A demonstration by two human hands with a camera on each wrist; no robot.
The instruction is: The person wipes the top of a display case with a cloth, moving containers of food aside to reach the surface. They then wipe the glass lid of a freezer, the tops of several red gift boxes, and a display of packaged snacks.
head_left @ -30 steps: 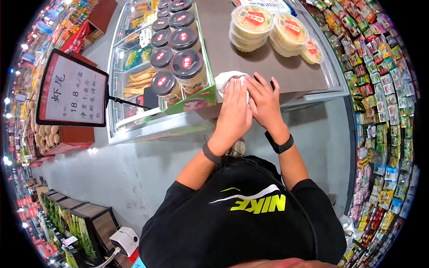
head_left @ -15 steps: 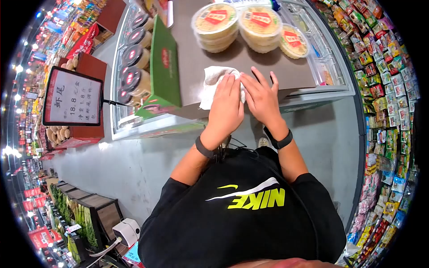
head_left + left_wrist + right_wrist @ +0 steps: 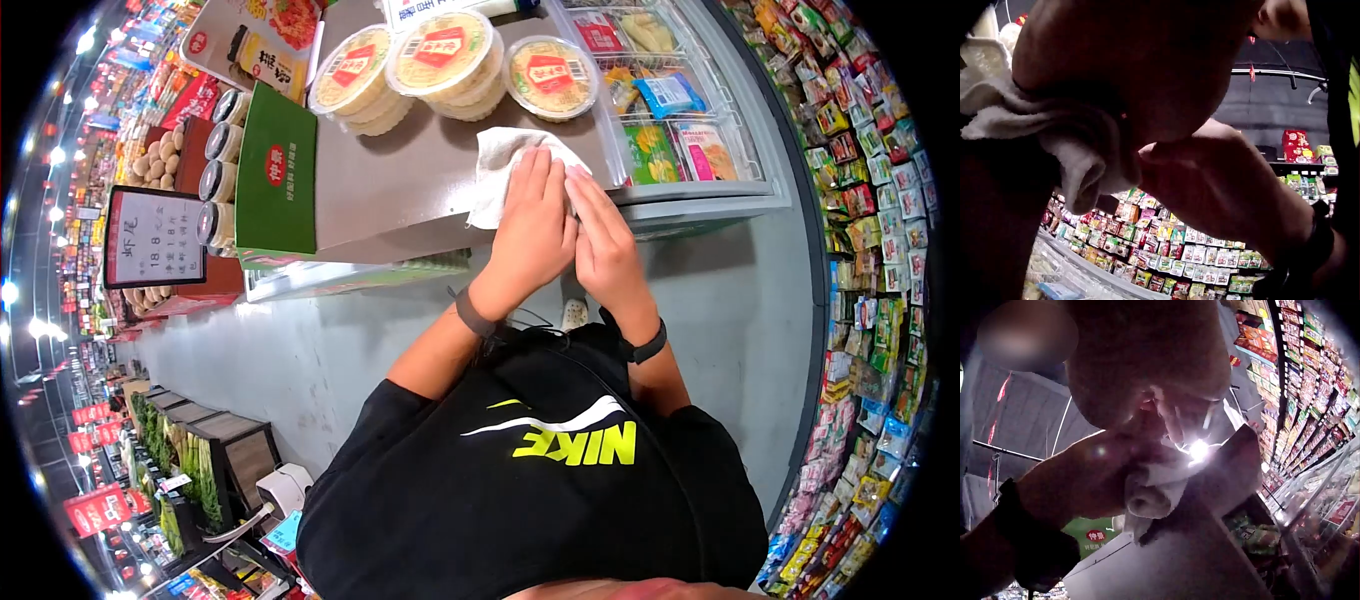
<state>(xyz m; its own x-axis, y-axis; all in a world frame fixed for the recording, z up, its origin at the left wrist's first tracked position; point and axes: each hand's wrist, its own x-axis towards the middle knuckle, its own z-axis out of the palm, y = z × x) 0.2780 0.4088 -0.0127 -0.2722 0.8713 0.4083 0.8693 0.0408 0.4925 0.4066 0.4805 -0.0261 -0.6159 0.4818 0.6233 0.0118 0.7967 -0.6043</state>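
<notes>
A white cloth (image 3: pixel 500 170) lies on the brown counter board (image 3: pixel 385 195), close to its front edge. My left hand (image 3: pixel 530 235) rests on the cloth with its fingers straight and side by side. Beside it, the right hand (image 3: pixel 608 250) touches the cloth's right part, its straight fingertips right against the left fingers. In the left wrist view, folds of the cloth (image 3: pixel 1079 162) hang below the left hand. The right wrist view shows a rolled fold of the cloth (image 3: pixel 1150 500) over the board's edge.
Stacked clear tubs (image 3: pixel 445 60) and a tub (image 3: pixel 550 78) stand behind the cloth. To the left are a green display box (image 3: pixel 278 170), lidded jars (image 3: pixel 215 185) and a price sign (image 3: pixel 155 238). A freezer section (image 3: pixel 670 110) with packets lies right; packet-filled shelves (image 3: pixel 870 270) stand beyond.
Both hands have slid the cloth rightward along the board, from beside the green box to near the single tub. The right hand's spread fingers have drawn together. The head view has shifted too.
</notes>
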